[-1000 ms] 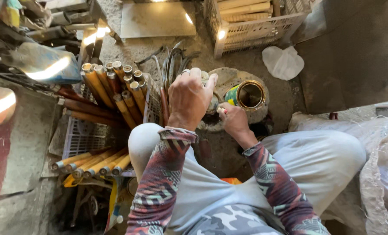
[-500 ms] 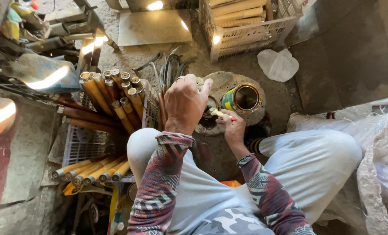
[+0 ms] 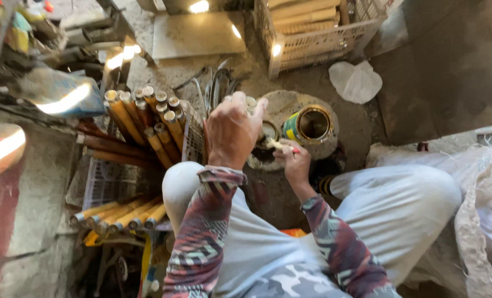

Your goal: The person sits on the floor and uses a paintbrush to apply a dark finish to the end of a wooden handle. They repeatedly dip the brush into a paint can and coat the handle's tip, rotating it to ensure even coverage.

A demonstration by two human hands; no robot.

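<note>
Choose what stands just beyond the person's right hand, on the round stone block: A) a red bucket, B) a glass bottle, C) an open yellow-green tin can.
C: an open yellow-green tin can stands on the round stone block, just beyond the right hand.

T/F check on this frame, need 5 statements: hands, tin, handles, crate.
1. The right hand holds a small brush. True.
2. The open tin stands to the right of the hands. True.
3. The left hand rests flat on the floor. False: it is raised and curled around a pale object, mostly hidden.
4. The wooden handles lie to the person's right. False: they are stacked at the left, on a plastic crate.
5. The white crate at the top is empty. False: it holds pale sticks.
</note>
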